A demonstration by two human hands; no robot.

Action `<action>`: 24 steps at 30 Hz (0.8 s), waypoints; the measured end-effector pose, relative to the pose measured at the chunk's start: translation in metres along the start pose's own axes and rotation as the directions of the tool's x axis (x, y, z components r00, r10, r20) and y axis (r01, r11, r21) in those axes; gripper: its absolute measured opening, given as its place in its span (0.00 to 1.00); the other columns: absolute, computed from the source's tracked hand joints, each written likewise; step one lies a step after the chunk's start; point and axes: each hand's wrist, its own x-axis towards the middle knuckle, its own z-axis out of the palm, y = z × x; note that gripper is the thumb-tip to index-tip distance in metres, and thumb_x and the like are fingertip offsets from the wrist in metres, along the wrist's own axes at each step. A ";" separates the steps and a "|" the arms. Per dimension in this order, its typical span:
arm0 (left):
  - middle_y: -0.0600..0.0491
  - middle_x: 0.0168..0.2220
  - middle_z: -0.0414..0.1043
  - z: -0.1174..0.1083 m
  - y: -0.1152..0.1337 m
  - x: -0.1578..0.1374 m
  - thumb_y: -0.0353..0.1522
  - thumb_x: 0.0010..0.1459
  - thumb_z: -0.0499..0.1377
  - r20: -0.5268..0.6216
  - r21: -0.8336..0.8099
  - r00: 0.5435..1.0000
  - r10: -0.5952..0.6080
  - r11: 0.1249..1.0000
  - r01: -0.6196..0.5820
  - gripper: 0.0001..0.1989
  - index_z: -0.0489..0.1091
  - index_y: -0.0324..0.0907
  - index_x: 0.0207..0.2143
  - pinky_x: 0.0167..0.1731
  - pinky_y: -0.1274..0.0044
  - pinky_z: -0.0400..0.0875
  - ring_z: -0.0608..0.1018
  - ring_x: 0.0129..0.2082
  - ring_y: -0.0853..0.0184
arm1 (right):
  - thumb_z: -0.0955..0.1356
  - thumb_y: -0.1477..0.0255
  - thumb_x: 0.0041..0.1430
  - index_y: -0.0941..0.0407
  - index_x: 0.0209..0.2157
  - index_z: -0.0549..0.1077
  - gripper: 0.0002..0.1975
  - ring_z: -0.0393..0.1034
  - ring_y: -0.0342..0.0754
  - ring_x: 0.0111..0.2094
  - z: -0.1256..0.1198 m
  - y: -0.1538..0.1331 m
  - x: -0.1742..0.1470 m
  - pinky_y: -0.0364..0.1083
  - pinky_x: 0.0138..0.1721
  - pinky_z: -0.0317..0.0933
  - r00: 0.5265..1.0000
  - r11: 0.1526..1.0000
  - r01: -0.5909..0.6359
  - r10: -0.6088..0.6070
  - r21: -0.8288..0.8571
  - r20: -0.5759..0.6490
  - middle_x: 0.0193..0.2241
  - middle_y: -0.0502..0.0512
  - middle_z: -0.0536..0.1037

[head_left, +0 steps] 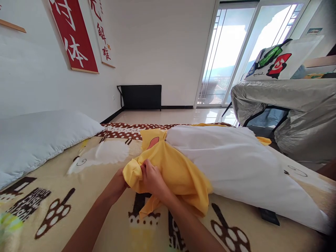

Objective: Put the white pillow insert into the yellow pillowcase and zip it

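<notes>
Both my hands grip a bunched corner of a yellow pillowcase [170, 164] with a pink printed patch. My left hand [121, 183] is closed at the left side of the bunch, its fingers mostly hidden behind the cloth. My right hand [152, 176] pinches the gathered cloth just to the right of it, fingers curled. A large white pillow [223, 157] lies to the right, touching the yellow cloth. Bits of yellow fabric also show past the pillow's far edge and right side. How far the pillowcase runs under the pillow is hidden.
Under everything lies a patterned beige blanket [105, 217]. Another white pillow [44, 140] rests at left. A small dark object [269, 216] pokes from under the right pillow. A silver-covered piece of furniture [299, 119] carrying a printed bag [283, 59] stands at right, near glass doors [225, 56].
</notes>
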 end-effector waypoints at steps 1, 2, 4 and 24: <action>0.52 0.31 0.76 0.000 0.000 0.000 0.39 0.48 0.65 0.020 -0.011 1.000 0.007 1.000 -0.007 0.19 0.74 0.42 0.42 0.24 0.81 0.65 0.74 0.29 0.68 | 0.57 0.74 0.63 0.54 0.29 0.57 0.08 0.60 0.46 0.25 -0.001 0.000 0.000 0.45 0.26 0.47 1.000 1.000 -0.002 0.002 -0.001 0.000 0.25 0.53 0.69; 0.51 0.34 0.76 0.000 0.000 0.001 0.40 0.49 0.65 0.036 -0.024 0.999 0.015 1.000 -0.014 0.19 0.73 0.42 0.42 0.26 0.80 0.66 0.74 0.32 0.67 | 0.56 0.74 0.63 0.54 0.29 0.56 0.08 0.59 0.46 0.25 -0.001 0.000 0.000 0.45 0.25 0.47 1.000 1.000 -0.004 0.004 -0.002 -0.002 0.24 0.53 0.69; 0.51 0.37 0.76 -0.001 0.001 0.002 0.40 0.48 0.66 0.036 -0.063 0.999 0.027 0.998 -0.025 0.19 0.74 0.42 0.42 0.32 0.79 0.69 0.76 0.36 0.65 | 0.56 0.73 0.64 0.53 0.28 0.56 0.08 0.58 0.45 0.24 -0.003 0.001 0.000 0.45 0.24 0.46 1.000 1.000 -0.009 0.009 0.002 -0.019 0.24 0.53 0.68; 0.55 0.24 0.72 0.010 -0.003 0.000 0.38 0.40 0.70 -0.108 -0.107 0.990 0.092 0.989 -0.103 0.17 0.75 0.39 0.32 0.24 0.81 0.64 0.70 0.23 0.72 | 0.62 0.69 0.62 0.55 0.30 0.69 0.09 0.66 0.43 0.28 -0.026 -0.025 -0.007 0.41 0.29 0.51 0.998 0.999 0.036 -0.036 -0.012 -0.054 0.28 0.50 0.75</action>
